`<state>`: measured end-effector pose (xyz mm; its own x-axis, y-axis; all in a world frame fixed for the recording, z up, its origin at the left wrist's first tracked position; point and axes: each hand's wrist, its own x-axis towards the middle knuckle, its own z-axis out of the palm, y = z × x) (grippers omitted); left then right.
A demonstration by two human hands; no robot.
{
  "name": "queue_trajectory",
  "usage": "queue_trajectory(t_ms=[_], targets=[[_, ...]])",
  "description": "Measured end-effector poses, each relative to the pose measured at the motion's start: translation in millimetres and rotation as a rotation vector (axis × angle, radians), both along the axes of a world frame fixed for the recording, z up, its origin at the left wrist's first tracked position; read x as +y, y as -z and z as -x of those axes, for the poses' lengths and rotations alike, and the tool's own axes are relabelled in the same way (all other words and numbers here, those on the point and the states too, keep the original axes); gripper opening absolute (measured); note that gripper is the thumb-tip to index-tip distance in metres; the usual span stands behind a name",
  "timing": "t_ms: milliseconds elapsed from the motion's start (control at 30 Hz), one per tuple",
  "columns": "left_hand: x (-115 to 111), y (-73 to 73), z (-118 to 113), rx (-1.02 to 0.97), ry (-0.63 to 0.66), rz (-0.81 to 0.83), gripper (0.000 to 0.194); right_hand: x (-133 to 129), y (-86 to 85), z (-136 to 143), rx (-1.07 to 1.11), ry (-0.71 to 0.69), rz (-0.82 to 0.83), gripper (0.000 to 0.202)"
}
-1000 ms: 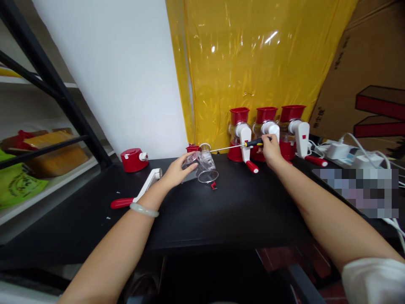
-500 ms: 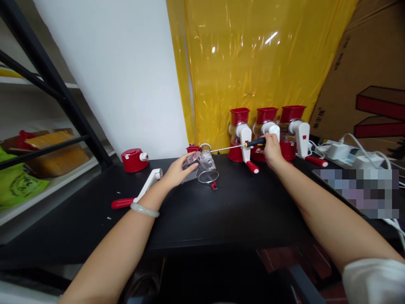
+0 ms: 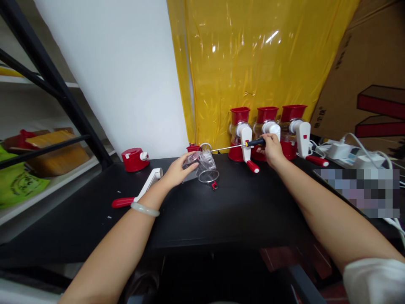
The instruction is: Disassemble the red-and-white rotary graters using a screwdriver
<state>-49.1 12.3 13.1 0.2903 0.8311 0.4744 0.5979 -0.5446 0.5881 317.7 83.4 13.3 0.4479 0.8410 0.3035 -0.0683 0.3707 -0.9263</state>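
My right hand point(image 3: 272, 148) grips the black handle of a long screwdriver point(image 3: 254, 143), its fingers closed round the end. The metal shaft points left, and its tip meets a clear plastic housing point(image 3: 207, 161) near the ring at its top. My left hand point(image 3: 179, 169) holds that housing from the left, thumb and fingers bent around it; it lies tilted on the table. A small red clip point(image 3: 214, 185) rests just in front of the housing. Left of my wrist lies a white crank with a red handle point(image 3: 124, 202), partly behind my forearm.
Three red-and-white drum graters point(image 3: 240, 126) stand in a row at the back right. A red round base point(image 3: 135, 159) sits at the back left. White chargers and cables point(image 3: 340, 151) and a pixelated flat object point(image 3: 360, 192) lie at the right of the black table point(image 3: 234, 219).
Almost nothing differs. The screwdriver stays against the housing and both hands hold their places; the view has shifted very slightly.
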Motion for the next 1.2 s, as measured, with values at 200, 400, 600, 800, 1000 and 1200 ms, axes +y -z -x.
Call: queue_trajectory(t_ms=[200,400,600,800,1000,1200], targets=[[-1,-0.4,-1,0.003,-0.006,0.001,0.061,-1,3.6,-5,-0.130,0.070,-0.001,0.019],[0,0.4,0,-0.011,-0.002,-0.002,0.062,2,7.7,-10,-0.252,0.182,0.009,0.028],[0,0.8,0,-0.008,0.002,-0.001,0.061,-3,-0.2,-3,-0.143,0.119,0.039,0.006],[0,0.3,0,0.006,-0.010,-0.002,0.061,0,1.1,-3,-0.111,0.088,0.014,0.005],[-2,-2.0,-2,0.007,-0.016,0.006,0.060,3,8.7,-9,-0.268,0.143,-0.041,0.032],[-1,-1.3,-1,-0.005,-0.010,0.003,0.060,1,6.9,-7,-0.200,0.134,0.027,0.026]])
